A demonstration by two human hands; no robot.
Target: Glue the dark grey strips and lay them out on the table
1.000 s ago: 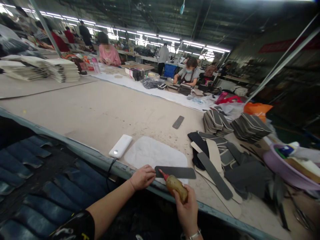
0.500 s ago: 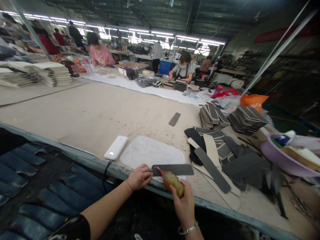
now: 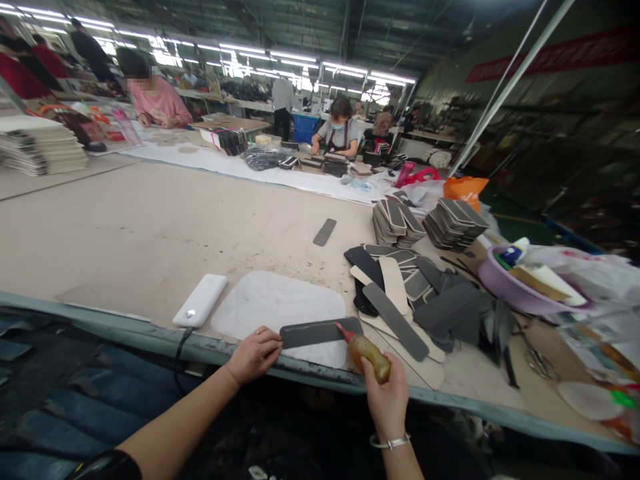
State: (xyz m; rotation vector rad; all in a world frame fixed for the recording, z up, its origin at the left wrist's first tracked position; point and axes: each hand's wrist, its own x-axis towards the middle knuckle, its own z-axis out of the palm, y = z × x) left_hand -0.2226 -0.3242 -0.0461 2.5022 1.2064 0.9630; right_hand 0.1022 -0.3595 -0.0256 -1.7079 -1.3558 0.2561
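Note:
A dark grey strip [image 3: 320, 333] with rounded ends lies partly on a white sheet [image 3: 280, 303] by the table's front edge. My left hand [image 3: 257, 353] pinches the strip's left end. My right hand [image 3: 387, 387] is wrapped round a yellowish-brown squeeze bottle [image 3: 370, 357], whose red nozzle touches the strip near its right end. A thin line runs along the strip's upper side, left of the nozzle. To the left of the sheet sits a white power bank [image 3: 201, 301] with a black cable plugged in.
Loose grey and beige strips [image 3: 397, 320] lie to the right, with stacked pieces [image 3: 395, 223] behind. Further right are a purple basin [image 3: 530, 293] and scissors [image 3: 540, 357]. A small grey piece [image 3: 325, 232] lies mid-table. People work across the table.
The nozzle has gone from the strip's left end to near its right end, and a line now shows along it. The strip's right end is tilted slightly up in view. The whole view has shifted.

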